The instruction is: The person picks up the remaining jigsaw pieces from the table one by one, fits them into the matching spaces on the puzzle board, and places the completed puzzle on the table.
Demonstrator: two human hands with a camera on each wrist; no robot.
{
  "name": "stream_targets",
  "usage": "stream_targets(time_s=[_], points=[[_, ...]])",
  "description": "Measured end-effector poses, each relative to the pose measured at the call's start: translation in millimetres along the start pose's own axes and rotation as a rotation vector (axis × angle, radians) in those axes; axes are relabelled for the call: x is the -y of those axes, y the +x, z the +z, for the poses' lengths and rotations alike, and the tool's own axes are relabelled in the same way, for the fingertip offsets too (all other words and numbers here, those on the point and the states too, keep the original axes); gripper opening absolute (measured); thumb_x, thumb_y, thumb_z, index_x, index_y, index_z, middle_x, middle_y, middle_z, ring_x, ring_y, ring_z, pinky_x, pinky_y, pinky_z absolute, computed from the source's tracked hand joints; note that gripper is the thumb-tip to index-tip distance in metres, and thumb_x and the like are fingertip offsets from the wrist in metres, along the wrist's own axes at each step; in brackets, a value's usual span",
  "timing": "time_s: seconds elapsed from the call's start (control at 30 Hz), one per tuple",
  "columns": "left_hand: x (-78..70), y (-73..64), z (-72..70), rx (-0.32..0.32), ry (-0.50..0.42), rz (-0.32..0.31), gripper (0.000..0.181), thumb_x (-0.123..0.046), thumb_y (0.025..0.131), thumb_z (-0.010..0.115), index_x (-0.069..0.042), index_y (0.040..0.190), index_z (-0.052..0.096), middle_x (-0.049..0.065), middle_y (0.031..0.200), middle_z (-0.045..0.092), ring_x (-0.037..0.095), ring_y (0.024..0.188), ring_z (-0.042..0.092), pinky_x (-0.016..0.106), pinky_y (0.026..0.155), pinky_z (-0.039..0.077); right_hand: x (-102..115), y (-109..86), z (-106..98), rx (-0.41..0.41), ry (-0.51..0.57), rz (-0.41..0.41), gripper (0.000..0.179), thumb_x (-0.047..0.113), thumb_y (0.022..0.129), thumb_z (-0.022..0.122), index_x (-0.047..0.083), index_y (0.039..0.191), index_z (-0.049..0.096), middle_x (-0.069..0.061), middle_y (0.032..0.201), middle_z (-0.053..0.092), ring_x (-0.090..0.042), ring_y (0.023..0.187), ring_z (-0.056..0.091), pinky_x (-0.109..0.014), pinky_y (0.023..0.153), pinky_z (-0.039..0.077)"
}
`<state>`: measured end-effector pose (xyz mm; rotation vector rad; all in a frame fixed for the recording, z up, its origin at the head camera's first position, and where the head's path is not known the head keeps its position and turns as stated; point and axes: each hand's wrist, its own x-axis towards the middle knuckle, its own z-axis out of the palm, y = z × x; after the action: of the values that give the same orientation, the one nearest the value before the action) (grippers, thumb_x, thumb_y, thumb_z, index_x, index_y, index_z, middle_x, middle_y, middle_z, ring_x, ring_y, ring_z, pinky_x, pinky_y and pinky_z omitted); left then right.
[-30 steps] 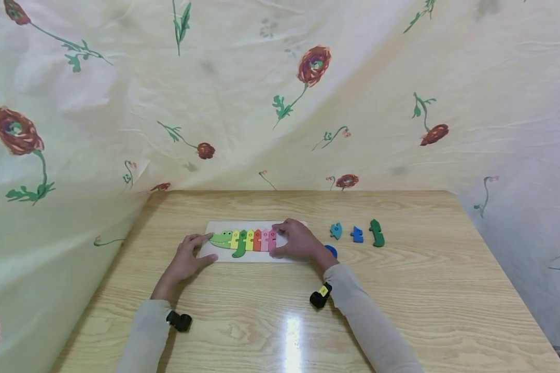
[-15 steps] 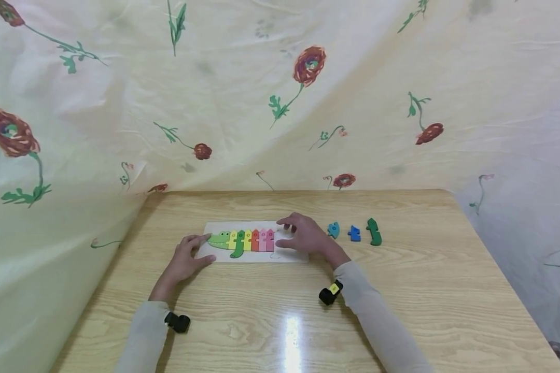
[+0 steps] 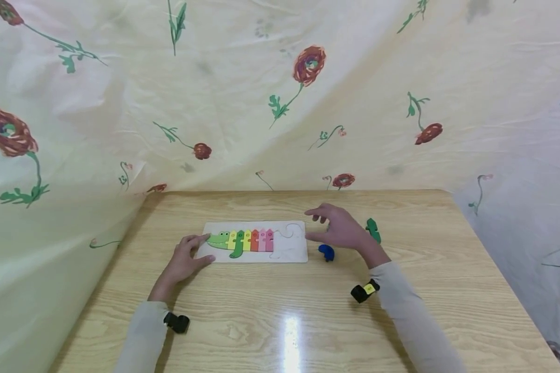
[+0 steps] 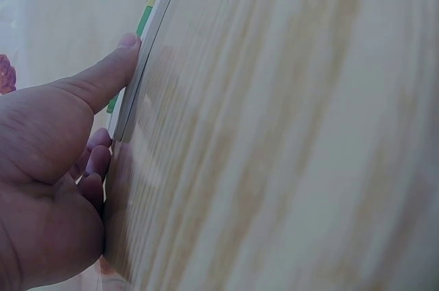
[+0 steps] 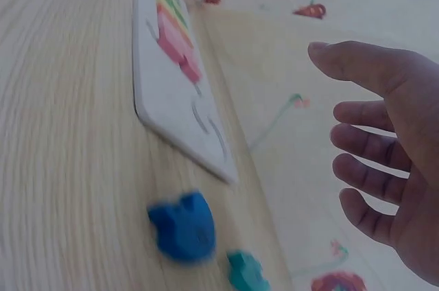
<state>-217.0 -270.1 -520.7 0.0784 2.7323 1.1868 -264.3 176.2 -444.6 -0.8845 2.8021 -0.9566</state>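
A white puzzle board (image 3: 291,255) lies flat, bearing a crocodile with a green head (image 3: 218,241) and yellow, green, red and pink pieces. Its right part is bare, with printed outlines. My left hand (image 3: 185,260) holds the board's left end, thumb at the near side and index finger by the snout; in the left wrist view the thumb (image 4: 113,71) lies against the edge. My right hand (image 3: 338,228) is above the table right of the board, fingers spread and holding nothing. Close by lies a dark blue piece (image 3: 326,252). A green piece (image 3: 373,229) is partly hidden behind the right hand.
A teal piece (image 5: 247,272) lies beyond the blue one in the right wrist view. The wooden table (image 3: 242,305) meets a flowered cloth (image 3: 242,119) along its back edge. Black wrist cameras (image 3: 364,291) are strapped at both sleeves.
The right hand has left the pink end of the crocodile and moved right, uncovering the board's right part and the dark blue piece. It now covers loose pieces. The left hand stays put.
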Motion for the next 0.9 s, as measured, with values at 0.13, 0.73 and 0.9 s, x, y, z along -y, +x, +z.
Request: stream_targets(time_s=[0.13,0.73,0.9], points=[[0.7,-0.2,0.1,0.007,0.003,-0.012,0.071,-0.032,0.093,0.077,-0.014,0.155,0.045,0.028,0.155,0.028,0.048,0.137,0.03,0.068,0.112,0.03,-13,-14.5,-15,-0.025,-0.008,0.019,0.058,0.039,0.089,0.079,0.008,0.136,0.064,-0.015,0.115,0.066,-0.034,0.1,0.063,-0.042,0.077,0.053],[3.2,3.1,1.2,0.005,-0.023,-0.021,0.072,-0.031,0.091,0.079,-0.018,0.155,0.047,0.025,0.155,0.03,0.047,0.14,0.029,0.067,0.113,0.03,-80,-69.4,-66,-0.129,-0.058,0.085,0.063,0.032,0.087,0.082,0.011,0.143,0.06,-0.012,0.113,0.065,-0.033,0.1,0.061,-0.048,0.079,0.053],[2.5,2.5,0.6,0.004,-0.02,-0.021,0.073,-0.031,0.091,0.079,-0.018,0.155,0.046,0.025,0.155,0.03,0.047,0.14,0.029,0.067,0.113,0.03,-93,-81.0,-74,-0.121,-0.068,0.108,0.067,0.032,0.086,0.084,0.01,0.144,0.059,-0.015,0.115,0.064,-0.034,0.1,0.06,-0.05,0.079,0.052]])
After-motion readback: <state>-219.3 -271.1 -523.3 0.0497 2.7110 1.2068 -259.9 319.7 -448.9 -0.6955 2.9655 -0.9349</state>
